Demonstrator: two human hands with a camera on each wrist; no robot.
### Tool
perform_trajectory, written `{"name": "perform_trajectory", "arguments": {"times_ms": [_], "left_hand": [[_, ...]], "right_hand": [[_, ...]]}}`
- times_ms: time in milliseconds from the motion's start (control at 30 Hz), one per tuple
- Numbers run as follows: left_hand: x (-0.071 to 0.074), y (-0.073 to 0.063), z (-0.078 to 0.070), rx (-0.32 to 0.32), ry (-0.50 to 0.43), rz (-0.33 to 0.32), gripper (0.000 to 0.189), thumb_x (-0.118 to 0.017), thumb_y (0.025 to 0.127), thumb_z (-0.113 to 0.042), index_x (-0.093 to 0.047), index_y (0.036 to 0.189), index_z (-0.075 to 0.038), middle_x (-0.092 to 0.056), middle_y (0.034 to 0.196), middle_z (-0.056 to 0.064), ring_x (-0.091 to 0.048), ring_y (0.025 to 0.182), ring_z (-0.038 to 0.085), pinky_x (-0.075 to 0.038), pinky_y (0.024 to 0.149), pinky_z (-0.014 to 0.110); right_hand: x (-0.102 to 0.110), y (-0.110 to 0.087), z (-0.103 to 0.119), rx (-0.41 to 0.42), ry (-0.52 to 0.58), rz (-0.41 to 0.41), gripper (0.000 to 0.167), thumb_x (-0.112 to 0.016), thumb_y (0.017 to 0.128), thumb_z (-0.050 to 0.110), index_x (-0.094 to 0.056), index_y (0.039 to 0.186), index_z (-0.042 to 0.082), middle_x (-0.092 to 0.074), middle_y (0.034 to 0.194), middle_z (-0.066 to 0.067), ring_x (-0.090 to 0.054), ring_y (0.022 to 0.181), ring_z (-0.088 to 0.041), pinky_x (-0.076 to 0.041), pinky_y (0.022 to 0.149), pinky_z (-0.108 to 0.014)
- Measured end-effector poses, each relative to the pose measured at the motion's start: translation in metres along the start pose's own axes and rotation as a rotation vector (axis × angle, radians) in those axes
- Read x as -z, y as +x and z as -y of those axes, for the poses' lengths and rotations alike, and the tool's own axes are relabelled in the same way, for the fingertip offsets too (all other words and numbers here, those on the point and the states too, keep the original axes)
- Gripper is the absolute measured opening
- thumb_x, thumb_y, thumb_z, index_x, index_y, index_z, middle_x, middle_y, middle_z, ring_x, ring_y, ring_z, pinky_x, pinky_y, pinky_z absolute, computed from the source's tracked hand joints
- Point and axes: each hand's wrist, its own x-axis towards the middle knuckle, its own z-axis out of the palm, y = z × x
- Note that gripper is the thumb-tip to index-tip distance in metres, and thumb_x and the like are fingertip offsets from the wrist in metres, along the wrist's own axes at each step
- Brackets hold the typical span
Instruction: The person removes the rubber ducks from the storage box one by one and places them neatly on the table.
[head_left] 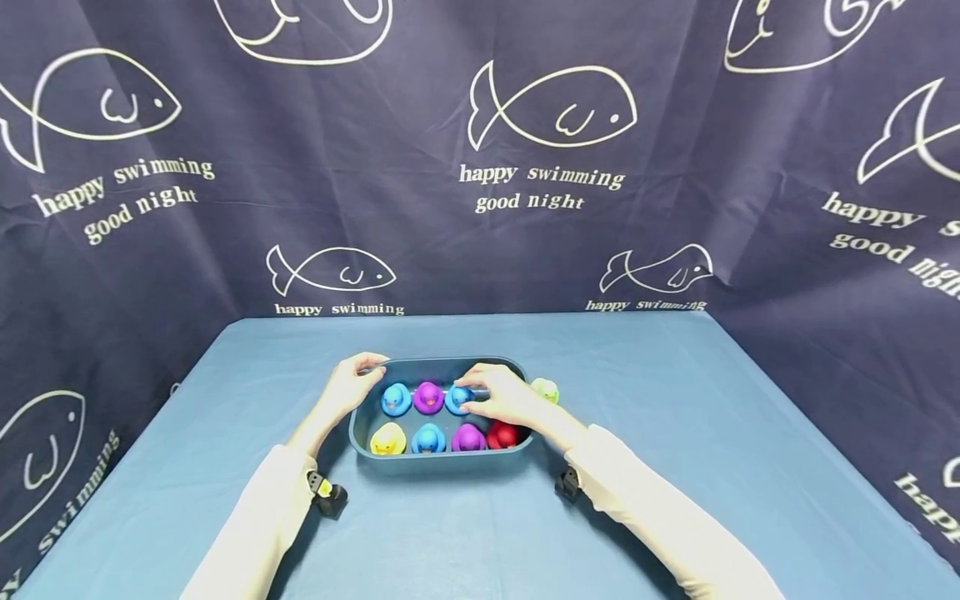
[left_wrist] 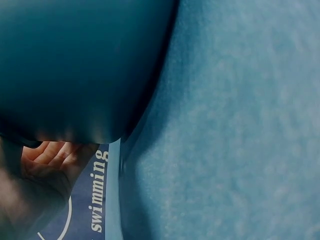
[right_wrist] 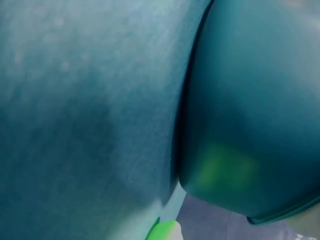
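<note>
A dark blue-green oblong bin stands on the table with rubber ducks inside. My left hand holds the bin's far left corner at the rim; the left wrist view shows that hand against the bin's outer wall. Reaching over the right end, my right hand has thumb and fingers round a blue rubber duck in the back row. Beside that duck sit a purple duck and another blue duck. The right wrist view mostly shows the bin's outside wall.
The bin's front row holds a yellow duck, a blue duck, a purple duck and a red duck. Outside the right end is a light green duck. A dark fish-print curtain surrounds the blue-covered table.
</note>
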Motion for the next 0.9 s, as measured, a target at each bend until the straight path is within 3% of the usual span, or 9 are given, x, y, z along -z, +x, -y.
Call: {"name": "perform_trajectory", "arguments": {"times_ms": [400,900], "left_hand": [[-0.0005,0.0005,0.0011,-0.001,0.015,-0.004,0.026,-0.058,0.089,-0.009,-0.063,0.113,0.0,-0.066,0.111,0.02,-0.062,0.101,0.032,-0.047,0.082,0.035],[0.0001,0.0007,0.002,-0.012,0.02,-0.004,0.025,-0.058,0.089,-0.009,-0.063,0.112,0.0,-0.066,0.11,0.019,-0.062,0.101,0.032,-0.047,0.084,0.038]], "right_hand": [[0.0024,-0.0004,0.0048,-0.049,-0.027,0.055,0.039,-0.075,0.078,0.022,-0.066,0.112,0.005,-0.065,0.103,-0.007,-0.059,0.094,-0.017,-0.048,0.084,-0.031],[0.0009,-0.0012,0.0064,-0.048,-0.028,0.04,0.035,-0.075,0.078,0.02,-0.066,0.108,0.005,-0.065,0.097,-0.005,-0.06,0.088,-0.017,-0.049,0.08,-0.028]]}}
